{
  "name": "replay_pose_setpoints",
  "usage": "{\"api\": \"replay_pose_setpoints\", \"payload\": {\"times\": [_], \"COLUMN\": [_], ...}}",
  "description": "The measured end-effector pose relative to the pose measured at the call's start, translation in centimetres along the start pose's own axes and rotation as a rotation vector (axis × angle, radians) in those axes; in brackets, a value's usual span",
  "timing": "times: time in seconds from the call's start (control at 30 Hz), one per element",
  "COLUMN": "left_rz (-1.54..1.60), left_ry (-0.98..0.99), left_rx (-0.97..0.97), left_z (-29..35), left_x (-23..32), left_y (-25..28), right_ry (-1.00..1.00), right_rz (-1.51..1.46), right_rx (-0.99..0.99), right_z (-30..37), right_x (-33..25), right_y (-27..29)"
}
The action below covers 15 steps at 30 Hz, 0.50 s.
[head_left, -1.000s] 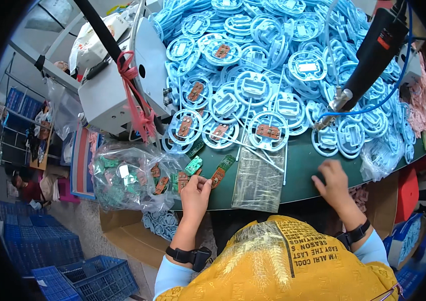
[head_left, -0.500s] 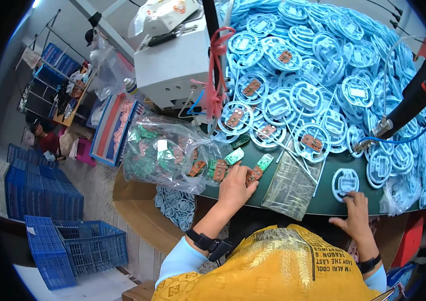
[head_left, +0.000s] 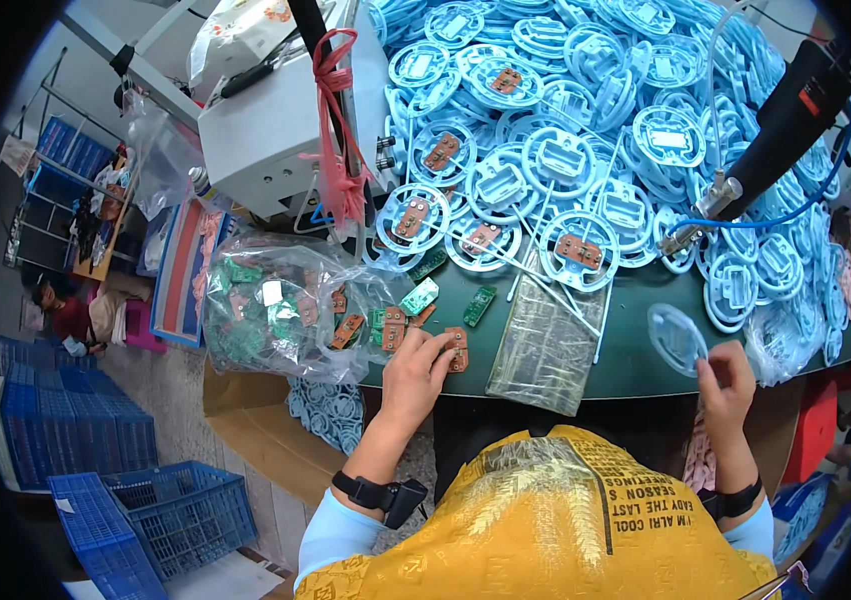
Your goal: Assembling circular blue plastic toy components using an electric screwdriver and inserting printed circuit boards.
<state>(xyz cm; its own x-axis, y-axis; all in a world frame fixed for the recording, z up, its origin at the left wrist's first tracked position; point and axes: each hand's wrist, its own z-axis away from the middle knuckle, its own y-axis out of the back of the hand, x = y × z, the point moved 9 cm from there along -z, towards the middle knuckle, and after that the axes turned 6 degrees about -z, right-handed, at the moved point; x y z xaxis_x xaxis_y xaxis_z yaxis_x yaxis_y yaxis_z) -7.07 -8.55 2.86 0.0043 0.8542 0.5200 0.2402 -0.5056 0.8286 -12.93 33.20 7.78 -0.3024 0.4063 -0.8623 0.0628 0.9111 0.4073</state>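
Note:
My left hand is at the table's near edge, fingertips closed on a small brown circuit board. Other brown boards lie beside those fingers. Beyond them are loose green circuit boards. My right hand pinches the rim of a light blue round plastic frame, which is tilted and raised off the table. Just left of my left hand, a clear plastic bag holds many green and brown boards.
A large heap of blue plastic frames covers the back; several frames carry brown boards. A tape-wrapped flat block lies between my hands. A black handheld tool hangs at right. A grey machine box stands at back left.
My right hand has picked the blue frame up from the table and drawn it nearer. My left hand stays among the boards, now gripping a brown one. The whole view has shifted.

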Motion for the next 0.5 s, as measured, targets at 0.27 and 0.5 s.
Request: {"api": "replay_pose_setpoints", "payload": {"times": [0.27,0.5], "left_rz": [0.007,0.054], "left_ry": [-0.054,-0.081], "left_rx": [-0.067,-0.017], "left_z": [0.1,0.0], "left_x": [0.3,0.2], "left_y": [-0.9,-1.0], "right_ry": [-0.759,-0.846], "right_rz": [-0.871,-0.694], "right_rx": [-0.479,-0.567], "right_z": [0.9,0.8], "right_x": [1.6,3.2], "right_y": [-13.7,-17.5]}}
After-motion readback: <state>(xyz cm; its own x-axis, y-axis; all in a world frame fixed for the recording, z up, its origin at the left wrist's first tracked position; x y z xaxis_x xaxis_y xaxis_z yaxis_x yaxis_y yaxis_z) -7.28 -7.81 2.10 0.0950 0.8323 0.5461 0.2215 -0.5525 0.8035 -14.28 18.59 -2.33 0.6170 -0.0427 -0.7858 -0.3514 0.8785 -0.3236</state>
